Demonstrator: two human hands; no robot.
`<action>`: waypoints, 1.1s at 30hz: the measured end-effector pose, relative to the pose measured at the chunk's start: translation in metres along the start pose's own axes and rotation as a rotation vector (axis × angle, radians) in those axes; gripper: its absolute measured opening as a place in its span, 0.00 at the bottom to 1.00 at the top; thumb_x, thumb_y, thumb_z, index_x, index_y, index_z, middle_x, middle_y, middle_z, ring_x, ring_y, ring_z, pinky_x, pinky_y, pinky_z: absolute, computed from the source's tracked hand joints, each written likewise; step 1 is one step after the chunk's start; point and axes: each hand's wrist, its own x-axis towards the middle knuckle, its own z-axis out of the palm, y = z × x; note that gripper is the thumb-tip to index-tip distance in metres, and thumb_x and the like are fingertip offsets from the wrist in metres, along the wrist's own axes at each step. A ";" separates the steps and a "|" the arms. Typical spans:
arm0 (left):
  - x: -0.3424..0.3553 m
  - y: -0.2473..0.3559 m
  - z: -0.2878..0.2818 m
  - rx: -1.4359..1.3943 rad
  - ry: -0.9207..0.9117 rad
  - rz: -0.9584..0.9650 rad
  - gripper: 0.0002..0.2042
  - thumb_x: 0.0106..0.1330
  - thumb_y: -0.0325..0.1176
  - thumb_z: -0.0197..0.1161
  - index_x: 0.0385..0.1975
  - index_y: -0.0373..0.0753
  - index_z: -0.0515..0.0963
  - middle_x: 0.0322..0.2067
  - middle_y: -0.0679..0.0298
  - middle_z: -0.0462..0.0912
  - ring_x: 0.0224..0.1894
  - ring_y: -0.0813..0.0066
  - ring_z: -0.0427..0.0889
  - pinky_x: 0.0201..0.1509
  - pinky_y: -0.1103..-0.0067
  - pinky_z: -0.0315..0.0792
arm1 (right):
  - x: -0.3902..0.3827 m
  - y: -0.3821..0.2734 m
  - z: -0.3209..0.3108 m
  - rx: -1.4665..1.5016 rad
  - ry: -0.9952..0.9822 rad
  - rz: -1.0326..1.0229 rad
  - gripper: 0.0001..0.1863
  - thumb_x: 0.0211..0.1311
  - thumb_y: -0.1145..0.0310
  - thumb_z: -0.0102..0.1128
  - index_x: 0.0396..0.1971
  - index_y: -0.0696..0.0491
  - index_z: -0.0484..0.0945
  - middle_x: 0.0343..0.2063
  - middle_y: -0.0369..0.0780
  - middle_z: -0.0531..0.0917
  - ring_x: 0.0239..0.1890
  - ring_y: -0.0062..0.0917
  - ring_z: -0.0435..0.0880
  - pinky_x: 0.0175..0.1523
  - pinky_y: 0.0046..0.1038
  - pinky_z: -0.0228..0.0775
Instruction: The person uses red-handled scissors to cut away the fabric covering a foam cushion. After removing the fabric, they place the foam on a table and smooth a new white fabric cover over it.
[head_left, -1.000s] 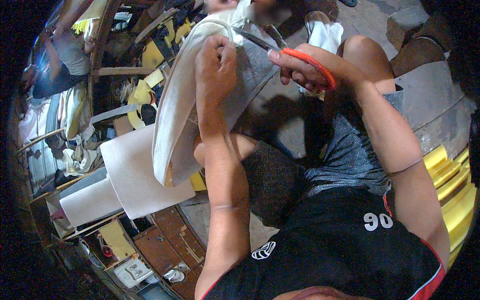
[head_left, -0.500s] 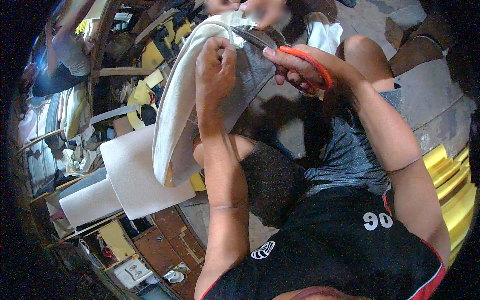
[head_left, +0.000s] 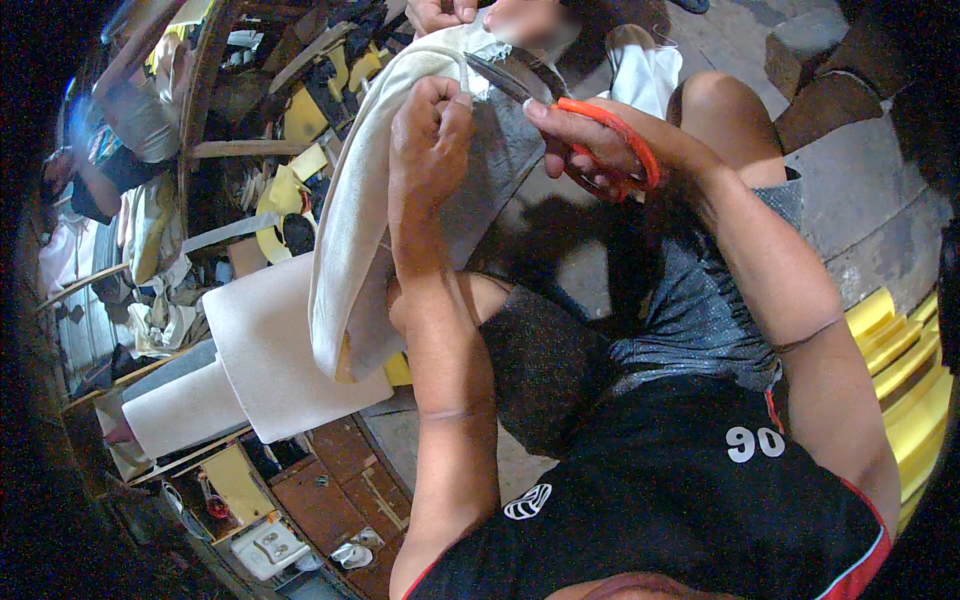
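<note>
A long, padded cream fabric piece (head_left: 350, 220) with a curved, piped edge stands over my left leg. My left hand (head_left: 430, 140) is closed on its upper edge, fingers curled round a narrow strip. My right hand (head_left: 590, 140) grips scissors with orange handles (head_left: 630, 135), their dark blades pointing up-left at frayed cloth beside my left fingers. Whether the blades touch the cloth I cannot tell. At the top, another person's fingers (head_left: 445, 12) are at the far end of the piece, partly blurred.
Cream rolled or padded sheets (head_left: 270, 340) lie at left beside boards and scattered yellow foam scraps (head_left: 305, 110). A person (head_left: 135, 110) is at the far upper left. Stacked yellow foam (head_left: 895, 370) is at right; dark blocks (head_left: 800, 55) and white cloth (head_left: 645, 65) are at upper right.
My right hand and the scissors have shifted slightly left. My left hand and the fabric sit a little lower. The other person's fingers at the top have moved, and the person at left has shifted posture.
</note>
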 end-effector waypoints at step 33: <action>0.000 0.004 -0.009 -0.134 -0.135 -0.150 0.06 0.69 0.33 0.57 0.35 0.37 0.72 0.18 0.72 0.70 0.19 0.85 0.65 0.22 0.82 0.59 | -0.003 0.001 -0.004 -0.117 0.063 -0.124 0.37 0.60 0.29 0.50 0.24 0.54 0.76 0.08 0.32 0.66 0.11 0.16 0.65 0.17 0.21 0.53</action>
